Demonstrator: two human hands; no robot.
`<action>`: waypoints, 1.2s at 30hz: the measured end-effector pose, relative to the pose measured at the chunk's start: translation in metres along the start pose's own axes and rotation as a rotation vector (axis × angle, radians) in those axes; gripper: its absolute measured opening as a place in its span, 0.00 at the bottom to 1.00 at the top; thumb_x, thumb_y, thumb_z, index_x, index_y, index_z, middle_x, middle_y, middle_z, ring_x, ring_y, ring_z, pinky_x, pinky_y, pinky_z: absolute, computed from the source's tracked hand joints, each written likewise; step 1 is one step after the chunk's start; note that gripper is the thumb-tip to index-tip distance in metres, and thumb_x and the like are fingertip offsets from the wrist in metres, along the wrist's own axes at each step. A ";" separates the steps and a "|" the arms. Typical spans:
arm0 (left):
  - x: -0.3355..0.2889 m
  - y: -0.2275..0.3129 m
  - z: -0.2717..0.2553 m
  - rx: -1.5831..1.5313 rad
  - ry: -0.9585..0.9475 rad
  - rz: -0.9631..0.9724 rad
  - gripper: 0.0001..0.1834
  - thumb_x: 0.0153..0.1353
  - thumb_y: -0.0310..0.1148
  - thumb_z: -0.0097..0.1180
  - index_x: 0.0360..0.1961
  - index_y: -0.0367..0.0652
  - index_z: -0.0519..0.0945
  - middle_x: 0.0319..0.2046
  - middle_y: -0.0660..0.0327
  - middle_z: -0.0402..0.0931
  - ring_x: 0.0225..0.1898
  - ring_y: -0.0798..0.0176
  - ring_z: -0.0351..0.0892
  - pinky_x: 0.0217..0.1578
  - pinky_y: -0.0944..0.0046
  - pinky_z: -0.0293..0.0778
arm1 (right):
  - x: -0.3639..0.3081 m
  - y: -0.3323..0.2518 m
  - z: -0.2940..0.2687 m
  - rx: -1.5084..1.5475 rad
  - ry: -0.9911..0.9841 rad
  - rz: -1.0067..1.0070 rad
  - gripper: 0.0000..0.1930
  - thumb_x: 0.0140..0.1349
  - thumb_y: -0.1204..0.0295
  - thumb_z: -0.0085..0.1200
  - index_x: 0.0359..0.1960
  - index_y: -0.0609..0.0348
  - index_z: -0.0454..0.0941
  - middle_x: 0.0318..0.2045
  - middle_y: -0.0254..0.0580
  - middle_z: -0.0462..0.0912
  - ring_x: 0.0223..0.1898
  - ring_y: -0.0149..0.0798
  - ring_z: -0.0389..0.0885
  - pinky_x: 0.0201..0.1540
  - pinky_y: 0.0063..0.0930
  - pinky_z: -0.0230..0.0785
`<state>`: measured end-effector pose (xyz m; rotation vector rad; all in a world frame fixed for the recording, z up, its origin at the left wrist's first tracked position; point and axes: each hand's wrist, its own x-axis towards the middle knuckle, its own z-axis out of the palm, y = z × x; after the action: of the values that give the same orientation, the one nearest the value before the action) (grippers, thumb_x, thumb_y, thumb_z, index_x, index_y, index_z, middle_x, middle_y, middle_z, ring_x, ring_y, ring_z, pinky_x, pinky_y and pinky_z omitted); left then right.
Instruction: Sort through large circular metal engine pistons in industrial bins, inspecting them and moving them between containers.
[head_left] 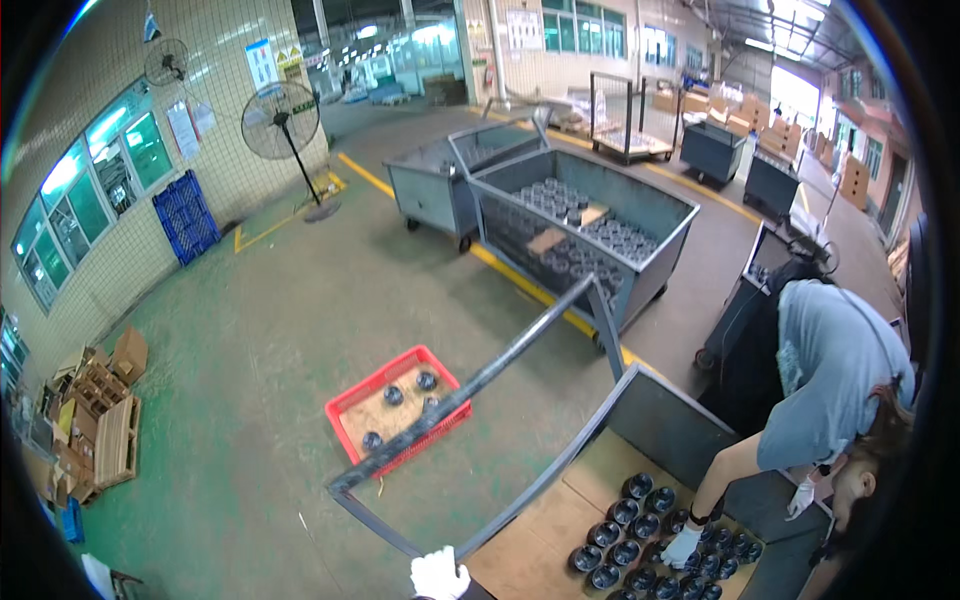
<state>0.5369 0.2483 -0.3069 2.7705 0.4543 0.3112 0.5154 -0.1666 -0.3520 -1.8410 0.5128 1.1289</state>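
My left hand, in a white glove, is closed on the grey metal cart's frame, where the handle bar meets the rim. Its fingers show only in part at the lower edge. My right hand is out of view. Inside the cart, dark round metal parts stand in rows on a brown cardboard sheet. A co-worker bends over the cart's right side. One of that person's gloved hands touches the parts, and the other is by the far rim.
A red plastic crate with several similar parts sits on the green floor beyond the handle. Farther off stand a loaded grey cart and another cart. A standing fan, blue pallet and wooden pallets are left.
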 end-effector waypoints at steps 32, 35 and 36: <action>-0.206 0.100 0.027 0.040 -0.927 1.647 0.12 0.57 0.36 0.56 0.39 0.42 0.79 0.31 0.53 0.81 0.35 0.49 0.82 0.35 0.51 0.75 | -0.298 0.464 0.472 0.574 0.675 0.572 0.16 0.61 0.57 0.53 0.36 0.51 0.88 0.41 0.52 0.87 0.45 0.52 0.86 0.45 0.44 0.78; -0.285 0.173 0.062 -0.097 -1.332 1.571 0.10 0.60 0.34 0.55 0.40 0.41 0.80 0.29 0.57 0.81 0.32 0.56 0.83 0.31 0.56 0.76 | -0.296 0.526 0.463 0.209 0.604 0.486 0.16 0.59 0.58 0.55 0.39 0.53 0.87 0.43 0.50 0.86 0.45 0.54 0.85 0.45 0.48 0.77; -0.296 0.186 0.074 -0.188 -1.567 1.236 0.11 0.63 0.32 0.54 0.44 0.40 0.80 0.30 0.59 0.81 0.33 0.60 0.83 0.31 0.60 0.76 | -0.299 0.547 0.458 0.330 0.644 0.495 0.15 0.59 0.59 0.55 0.39 0.53 0.87 0.44 0.49 0.86 0.44 0.56 0.85 0.44 0.50 0.77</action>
<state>0.3328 -0.0403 -0.3603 1.8440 -1.4746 -1.3488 -0.2495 -0.0900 -0.4392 -1.7995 1.4955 0.6592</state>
